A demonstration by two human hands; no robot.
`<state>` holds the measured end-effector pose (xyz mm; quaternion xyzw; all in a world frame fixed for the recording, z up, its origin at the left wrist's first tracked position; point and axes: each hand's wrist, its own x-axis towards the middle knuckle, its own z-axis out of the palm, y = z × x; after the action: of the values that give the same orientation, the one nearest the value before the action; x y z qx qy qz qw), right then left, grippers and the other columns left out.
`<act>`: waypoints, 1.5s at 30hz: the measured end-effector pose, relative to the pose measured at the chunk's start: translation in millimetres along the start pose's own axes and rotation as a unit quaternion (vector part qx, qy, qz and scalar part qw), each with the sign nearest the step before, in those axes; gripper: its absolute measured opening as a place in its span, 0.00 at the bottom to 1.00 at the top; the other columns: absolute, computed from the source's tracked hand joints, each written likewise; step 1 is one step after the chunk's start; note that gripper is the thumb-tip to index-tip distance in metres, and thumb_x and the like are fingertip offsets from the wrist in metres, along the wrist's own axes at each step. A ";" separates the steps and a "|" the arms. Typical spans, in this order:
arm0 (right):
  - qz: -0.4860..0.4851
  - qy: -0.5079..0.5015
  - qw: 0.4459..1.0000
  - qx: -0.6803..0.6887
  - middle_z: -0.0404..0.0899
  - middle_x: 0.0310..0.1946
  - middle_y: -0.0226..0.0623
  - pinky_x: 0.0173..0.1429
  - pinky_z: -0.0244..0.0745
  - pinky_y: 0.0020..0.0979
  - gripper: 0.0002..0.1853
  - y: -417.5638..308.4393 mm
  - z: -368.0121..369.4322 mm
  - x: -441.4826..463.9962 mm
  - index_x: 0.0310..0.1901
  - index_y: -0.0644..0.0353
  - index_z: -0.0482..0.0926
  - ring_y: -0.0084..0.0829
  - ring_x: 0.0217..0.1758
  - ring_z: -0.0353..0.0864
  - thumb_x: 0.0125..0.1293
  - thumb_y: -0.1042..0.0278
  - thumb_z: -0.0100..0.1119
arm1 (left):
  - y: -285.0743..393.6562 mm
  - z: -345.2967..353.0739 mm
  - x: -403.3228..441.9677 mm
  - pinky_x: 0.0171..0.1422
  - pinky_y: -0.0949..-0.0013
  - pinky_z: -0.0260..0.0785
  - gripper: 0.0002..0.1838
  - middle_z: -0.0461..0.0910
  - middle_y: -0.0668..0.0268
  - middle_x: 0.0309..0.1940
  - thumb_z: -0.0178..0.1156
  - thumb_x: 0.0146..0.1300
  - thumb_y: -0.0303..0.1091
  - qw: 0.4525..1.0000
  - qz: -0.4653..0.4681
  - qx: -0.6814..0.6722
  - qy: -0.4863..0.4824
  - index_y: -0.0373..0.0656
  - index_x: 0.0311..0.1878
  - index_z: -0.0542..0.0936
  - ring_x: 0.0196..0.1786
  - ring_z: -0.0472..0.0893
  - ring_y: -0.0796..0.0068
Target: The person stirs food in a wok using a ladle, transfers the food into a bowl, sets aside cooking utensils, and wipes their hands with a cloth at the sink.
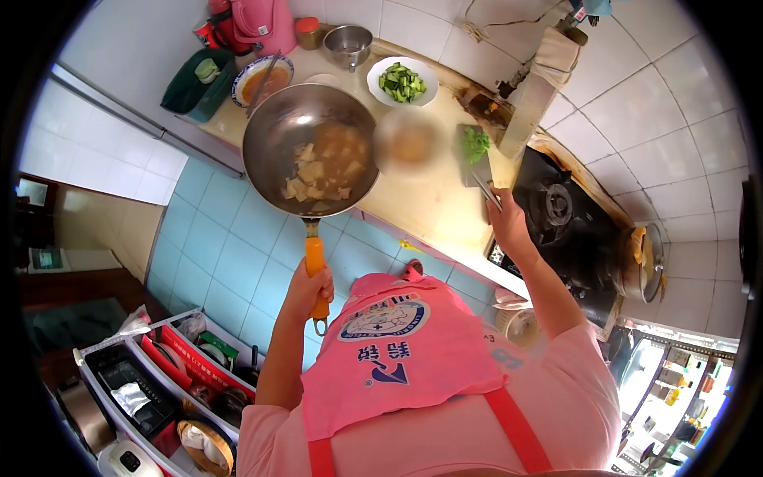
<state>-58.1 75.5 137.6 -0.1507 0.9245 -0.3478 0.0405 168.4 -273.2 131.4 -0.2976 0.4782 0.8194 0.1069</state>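
My left hand [308,290] is wrapped round the orange handle of a deep metal wok [270,135], lifted in front of the counter. Pale flat food pieces [307,176] and brownish liquid lie inside it. At the counter's right part, my right hand [509,222] is closed on the metal handle of what looks like a cleaver [482,189]. Chopped greens [476,145] lie on the flat grey surface ahead of that handle; I cannot tell whether this is its blade. Between the wok and the greens is a blurred round bowl [409,141] with brownish contents.
A white plate of chopped cucumber [403,82], a metal pot [348,46], a patterned bowl [262,79] and a green basin [203,87] stand along the counter. The gas stove [556,207] is at right, a lidded pot [642,262] beyond it. Storage bins [159,374] stand lower left.
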 end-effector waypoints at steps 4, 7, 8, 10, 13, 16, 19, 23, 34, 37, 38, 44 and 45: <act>-0.104 0.034 0.992 -0.065 0.78 0.41 0.57 0.46 0.75 0.42 0.13 -1.6 -3.2 -9.1 0.49 0.63 0.69 0.57 0.44 0.78 0.64 0.76 0.55 | -0.2 -0.3 -1.4 0.24 0.74 0.65 0.09 0.64 0.72 0.21 0.53 0.61 0.29 1.000 0.001 0.002 0.000 0.45 0.42 0.64 0.19 0.65 0.82; -0.118 0.044 0.986 -0.106 0.77 0.43 0.57 0.46 0.75 0.42 0.14 -0.1 -0.2 -17.9 0.52 0.62 0.68 0.57 0.45 0.77 0.65 0.76 0.54 | -1.9 -2.2 -3.4 0.25 0.74 0.65 0.09 0.64 0.72 0.21 0.54 0.61 0.29 1.000 0.002 -0.004 0.002 0.45 0.42 0.65 0.19 0.65 0.83; -0.087 0.050 0.993 -0.058 0.77 0.42 0.57 0.46 0.75 0.42 0.15 -0.9 0.5 -19.2 0.52 0.61 0.68 0.57 0.44 0.77 0.65 0.76 0.54 | -3.1 -4.4 -2.5 0.25 0.74 0.65 0.09 0.64 0.72 0.21 0.54 0.60 0.29 1.000 0.002 -0.004 -0.006 0.45 0.41 0.65 0.19 0.65 0.83; -0.071 0.072 0.995 -0.002 0.78 0.38 0.55 0.43 0.75 0.39 0.14 -7.7 0.5 -23.2 0.53 0.62 0.68 0.52 0.39 0.79 0.66 0.75 0.54 | -3.4 -8.4 -2.8 0.25 0.74 0.65 0.09 0.64 0.72 0.21 0.54 0.60 0.29 1.000 0.003 -0.005 -0.006 0.45 0.41 0.65 0.19 0.65 0.83; -0.078 0.064 0.994 0.049 0.77 0.32 0.48 0.39 0.73 0.31 0.14 -38.8 -13.6 -30.9 0.53 0.64 0.68 0.38 0.32 0.79 0.69 0.71 0.52 | -5.6 -11.7 -3.0 0.24 0.74 0.64 0.11 0.65 0.72 0.21 0.55 0.58 0.28 1.000 -0.002 -0.001 -0.018 0.45 0.41 0.65 0.18 0.64 0.83; -0.133 0.043 0.989 0.043 0.77 0.32 0.48 0.38 0.73 0.32 0.14 -82.2 -18.0 -27.9 0.54 0.64 0.69 0.38 0.32 0.79 0.69 0.70 0.52 | -9.1 -15.9 -3.8 0.24 0.74 0.64 0.11 0.65 0.72 0.21 0.56 0.58 0.28 0.999 0.008 -0.001 -0.036 0.45 0.41 0.65 0.17 0.64 0.83; -0.176 0.017 0.983 0.042 0.77 0.40 0.52 0.44 0.74 0.35 0.16 -106.7 2.0 -13.2 0.56 0.63 0.69 0.47 0.39 0.80 0.68 0.72 0.53 | -11.1 -17.7 -6.3 0.23 0.74 0.63 0.11 0.65 0.72 0.21 0.57 0.59 0.28 0.998 0.017 -0.011 -0.055 0.45 0.41 0.65 0.17 0.65 0.83; -0.219 -0.002 0.974 0.050 0.77 0.38 0.50 0.44 0.72 0.35 0.15 -123.0 35.6 11.0 0.55 0.64 0.70 0.48 0.38 0.77 0.67 0.73 0.53 | -10.3 -18.4 -11.4 0.23 0.74 0.63 0.11 0.65 0.72 0.21 0.56 0.60 0.27 0.997 0.023 -0.007 -0.072 0.45 0.41 0.64 0.17 0.64 0.82; -0.280 -0.092 0.954 0.054 0.78 0.38 0.52 0.41 0.74 0.39 0.13 -145.1 20.8 -9.4 0.49 0.67 0.73 0.50 0.39 0.79 0.64 0.77 0.55 | -3.8 -23.7 -20.6 0.24 0.74 0.63 0.10 0.66 0.71 0.20 0.55 0.60 0.25 0.998 0.028 0.005 -0.063 0.44 0.40 0.64 0.17 0.65 0.82; -0.320 -0.087 0.943 0.040 0.75 0.34 0.48 0.37 0.72 0.40 0.15 -151.2 29.5 -5.3 0.51 0.63 0.73 0.49 0.34 0.76 0.61 0.79 0.57 | -3.4 -23.4 -21.7 0.22 0.74 0.62 0.10 0.66 0.71 0.20 0.55 0.60 0.26 0.998 0.031 0.015 -0.058 0.44 0.40 0.64 0.17 0.64 0.82; -0.328 -0.100 0.938 0.041 0.74 0.32 0.46 0.36 0.72 0.41 0.16 -153.4 32.5 -5.0 0.51 0.62 0.74 0.48 0.32 0.75 0.60 0.79 0.58 | -3.2 -23.4 -22.2 0.22 0.74 0.62 0.10 0.66 0.71 0.20 0.55 0.59 0.25 0.998 0.032 0.017 -0.054 0.44 0.40 0.64 0.17 0.64 0.82; -0.379 -0.109 0.918 -0.035 0.71 0.30 0.41 0.38 0.72 0.38 0.24 -138.3 11.1 -9.7 0.51 0.56 0.77 0.42 0.34 0.74 0.51 0.86 0.57 | -3.0 -29.9 -23.2 0.23 0.73 0.64 0.10 0.66 0.71 0.19 0.54 0.59 0.25 0.998 0.033 0.032 -0.031 0.43 0.40 0.64 0.17 0.65 0.81; -0.396 -0.095 0.909 -0.081 0.71 0.31 0.40 0.39 0.72 0.38 0.26 -132.0 6.0 -10.9 0.51 0.55 0.78 0.41 0.35 0.74 0.48 0.87 0.56 | -2.2 -30.3 -23.8 0.23 0.73 0.64 0.10 0.66 0.71 0.19 0.54 0.59 0.25 0.999 0.032 0.031 -0.031 0.43 0.40 0.64 0.17 0.65 0.81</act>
<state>-13.6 -19.0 219.3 -0.5400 0.8055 -0.2428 -0.0253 200.1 -295.1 132.8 -0.2532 0.5089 0.8161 0.1046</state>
